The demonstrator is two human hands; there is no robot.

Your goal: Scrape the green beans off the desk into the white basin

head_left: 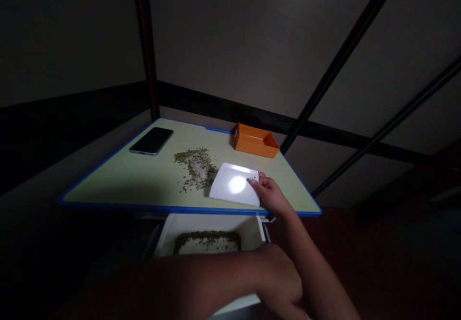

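My right hand (269, 193) grips a glossy white plastic scraper (230, 190) by its right end, thumb on top. The scraper lies on or just above the pale green tabletop (118, 181) near the front edge. Its left edge is beside a scattered heap of small green and whitish grains (196, 164). My left hand (281, 277) is curled closed, low at the right side of the open white drawer (212, 221) beneath the tabletop. Whatever it may hold is hidden. My left forearm crosses the drawer and covers part of it. Green grains (209, 236) lie inside the drawer.
An orange open box (252, 142) stands at the table's back right. At the back left lies a dark-screened phone (151, 140). A blue rim (180, 209) edges the tabletop. Panelled walls (223, 41) close in behind the table, and the surroundings are dim.
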